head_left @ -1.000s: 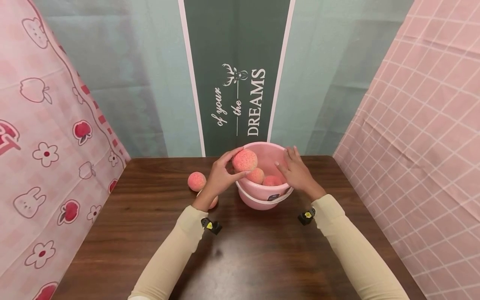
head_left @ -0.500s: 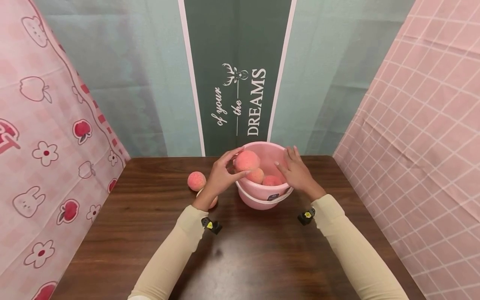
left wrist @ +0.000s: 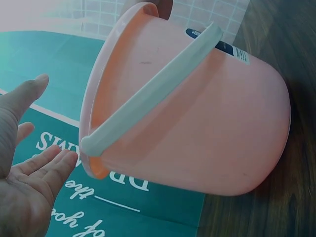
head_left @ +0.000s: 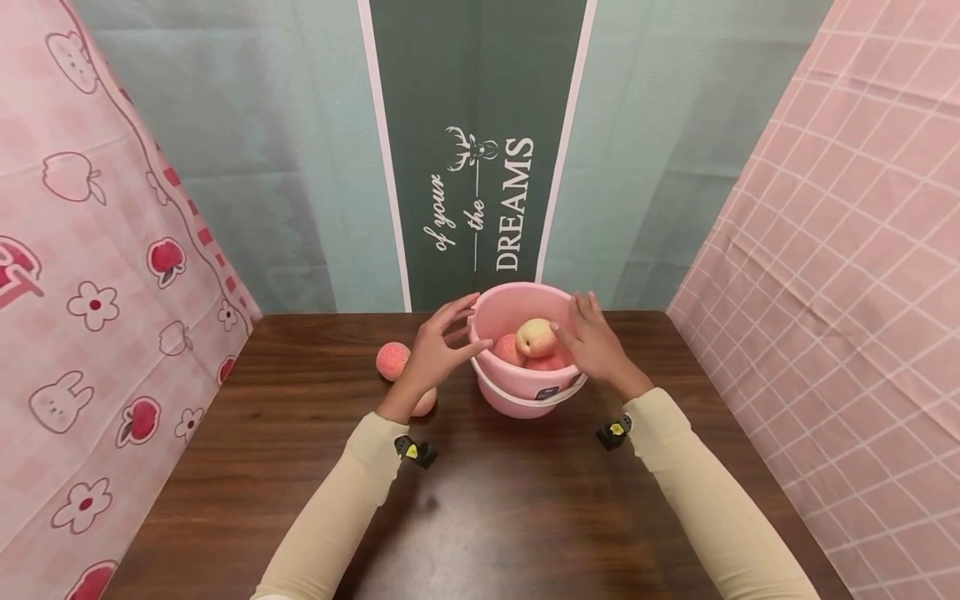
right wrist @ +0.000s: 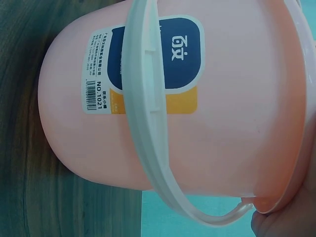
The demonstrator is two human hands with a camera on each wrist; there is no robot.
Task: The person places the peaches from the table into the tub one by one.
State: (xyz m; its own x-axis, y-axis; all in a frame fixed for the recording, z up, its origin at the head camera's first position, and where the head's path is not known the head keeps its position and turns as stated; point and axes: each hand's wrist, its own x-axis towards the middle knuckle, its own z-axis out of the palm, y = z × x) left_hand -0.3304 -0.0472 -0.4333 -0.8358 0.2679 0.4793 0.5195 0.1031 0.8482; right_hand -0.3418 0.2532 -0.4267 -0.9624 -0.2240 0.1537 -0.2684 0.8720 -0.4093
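Observation:
A pink bucket [head_left: 517, 407] with a white handle [left wrist: 153, 94] stands upright on the table. Inside it a pale yellow peach [head_left: 536, 337] lies on top of pinker peaches [head_left: 510, 350]. At the bucket's left rim, my left hand [head_left: 438, 346] has its fingers spread and nothing between them; the left wrist view shows them just off the rim. My right hand [head_left: 600, 346] holds the right side of the rim, thumb over the opening and fingers on the outside. In the right wrist view that hand [right wrist: 291, 217] shows only at the lower right corner.
Left of the bucket, a pink peach [head_left: 393, 361] lies on the dark wooden table [head_left: 510, 517]. Another peach [head_left: 424, 403] is partly hidden by my left forearm. A green curtain [head_left: 480, 83] hangs behind the table, with pink cloths [head_left: 825, 250] on both sides.
The peach in my left hand has been let go and now rests on the others in the bucket, its yellow side showing. My left hand has shifted slightly left; the right has stayed put.

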